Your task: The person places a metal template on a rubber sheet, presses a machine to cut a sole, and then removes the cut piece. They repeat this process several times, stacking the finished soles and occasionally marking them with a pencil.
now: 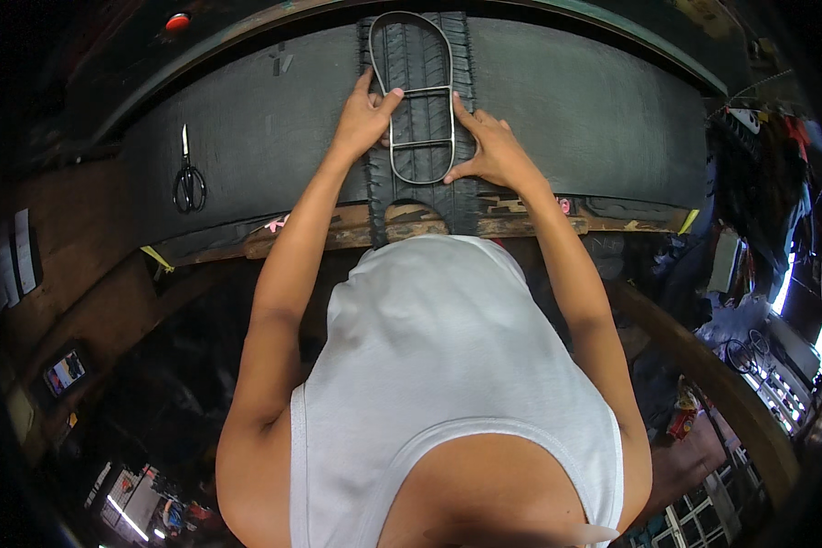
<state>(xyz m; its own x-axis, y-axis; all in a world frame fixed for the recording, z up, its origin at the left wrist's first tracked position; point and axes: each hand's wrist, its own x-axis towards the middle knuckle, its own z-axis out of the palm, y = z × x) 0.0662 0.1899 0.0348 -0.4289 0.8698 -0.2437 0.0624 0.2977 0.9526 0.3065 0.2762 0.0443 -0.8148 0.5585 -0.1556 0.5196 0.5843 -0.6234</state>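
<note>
A sole-shaped metal cutting die (422, 143) with two crossbars stands on a strip of black tire tread (464, 57). Its wider rounded end points away from me. At the die's left side, my left hand (363, 119) has its thumb on the rim by the upper crossbar, with the index finger reaching up along the outside. My right hand (498, 151) grips the right side, index finger by the upper crossbar and thumb near the narrow end. Some left fingers are partly hidden. The strip's near end has a rounded cutout close to my shirt.
Black-handled scissors (189, 187) lie at the left on the dark rubber-covered bench top (584, 119). A worn wooden edge (338, 237) runs along the bench front. Yellow strips hang at both front corners. A red round knob (177, 21) shows at the upper left.
</note>
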